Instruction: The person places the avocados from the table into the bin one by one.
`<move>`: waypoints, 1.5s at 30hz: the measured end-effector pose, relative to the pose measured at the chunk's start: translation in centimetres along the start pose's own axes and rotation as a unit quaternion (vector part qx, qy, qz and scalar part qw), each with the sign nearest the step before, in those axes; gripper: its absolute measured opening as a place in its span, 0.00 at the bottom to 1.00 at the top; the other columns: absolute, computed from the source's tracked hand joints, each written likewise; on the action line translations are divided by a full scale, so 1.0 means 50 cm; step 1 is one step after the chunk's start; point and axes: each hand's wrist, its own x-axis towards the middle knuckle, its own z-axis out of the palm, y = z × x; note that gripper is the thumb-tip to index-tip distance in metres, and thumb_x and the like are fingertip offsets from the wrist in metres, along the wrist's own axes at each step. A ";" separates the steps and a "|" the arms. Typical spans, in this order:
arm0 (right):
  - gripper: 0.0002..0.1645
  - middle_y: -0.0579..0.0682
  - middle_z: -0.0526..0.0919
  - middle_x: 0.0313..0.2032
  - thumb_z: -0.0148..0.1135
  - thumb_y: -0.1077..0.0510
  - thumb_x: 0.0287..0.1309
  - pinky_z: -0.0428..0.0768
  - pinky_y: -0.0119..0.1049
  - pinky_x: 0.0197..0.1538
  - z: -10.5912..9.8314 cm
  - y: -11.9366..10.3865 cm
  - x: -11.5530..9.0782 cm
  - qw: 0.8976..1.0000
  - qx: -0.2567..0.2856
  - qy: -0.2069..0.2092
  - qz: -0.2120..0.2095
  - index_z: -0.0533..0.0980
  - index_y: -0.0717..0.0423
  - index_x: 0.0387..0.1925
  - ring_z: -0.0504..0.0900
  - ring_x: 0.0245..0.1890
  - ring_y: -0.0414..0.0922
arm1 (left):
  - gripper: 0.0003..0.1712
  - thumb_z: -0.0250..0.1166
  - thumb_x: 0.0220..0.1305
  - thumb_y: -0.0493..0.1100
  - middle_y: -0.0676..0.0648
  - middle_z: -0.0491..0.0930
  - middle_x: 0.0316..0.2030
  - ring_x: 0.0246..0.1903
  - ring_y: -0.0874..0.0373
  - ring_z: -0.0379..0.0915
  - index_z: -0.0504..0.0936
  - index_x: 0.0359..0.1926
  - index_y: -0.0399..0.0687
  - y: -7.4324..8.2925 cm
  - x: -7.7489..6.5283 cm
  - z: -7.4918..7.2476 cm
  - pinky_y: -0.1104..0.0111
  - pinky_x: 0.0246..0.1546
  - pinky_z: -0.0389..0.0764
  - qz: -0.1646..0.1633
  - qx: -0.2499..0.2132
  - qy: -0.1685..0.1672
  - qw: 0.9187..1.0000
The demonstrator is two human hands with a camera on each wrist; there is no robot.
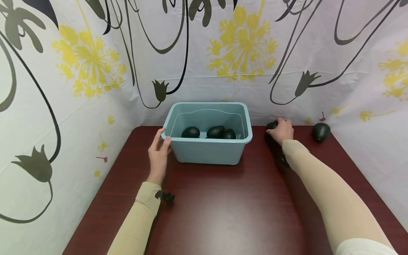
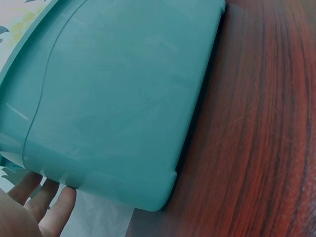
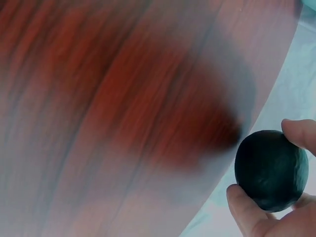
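A blue-green plastic bin stands at the back of the table, with several dark avocados inside. My left hand grips the bin's left front corner at the rim, its fingers along the bin's outer wall in the left wrist view. To the right of the bin, my right hand holds another dark avocado between thumb and fingers, seen plainly in the right wrist view. One more avocado lies near the table's back right corner, right of that hand.
The dark red wood-grain table ends at a white patterned cloth hanging behind and along both sides. Each wrist wears a small black camera; the left one shows over the tabletop.
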 end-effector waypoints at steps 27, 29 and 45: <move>0.40 0.70 0.71 0.52 0.75 0.52 0.53 0.63 0.69 0.55 -0.076 -0.029 -0.047 0.996 -0.023 -0.002 -0.086 0.72 0.60 0.65 0.69 0.52 0.71 | 0.30 0.64 0.72 0.48 0.36 0.70 0.66 0.59 0.49 0.72 0.70 0.72 0.50 0.004 -0.005 0.002 0.38 0.57 0.70 -0.003 -0.005 -0.003 1.000; 0.40 0.71 0.71 0.53 0.75 0.52 0.53 0.64 0.68 0.55 -0.083 -0.031 -0.051 0.996 -0.020 -0.001 -0.088 0.72 0.60 0.65 0.69 0.52 0.70 | 0.30 0.64 0.72 0.48 0.36 0.70 0.66 0.59 0.49 0.71 0.70 0.72 0.51 0.003 -0.005 0.003 0.38 0.57 0.70 -0.006 -0.004 -0.003 1.000; 0.38 0.66 0.75 0.59 0.74 0.50 0.55 0.68 0.63 0.55 -0.123 -0.076 -0.080 0.993 0.011 0.014 -0.116 0.73 0.55 0.66 0.71 0.55 0.65 | 0.30 0.64 0.72 0.48 0.37 0.70 0.66 0.60 0.49 0.71 0.70 0.72 0.52 0.003 -0.007 0.001 0.42 0.57 0.73 -0.006 -0.001 -0.005 1.000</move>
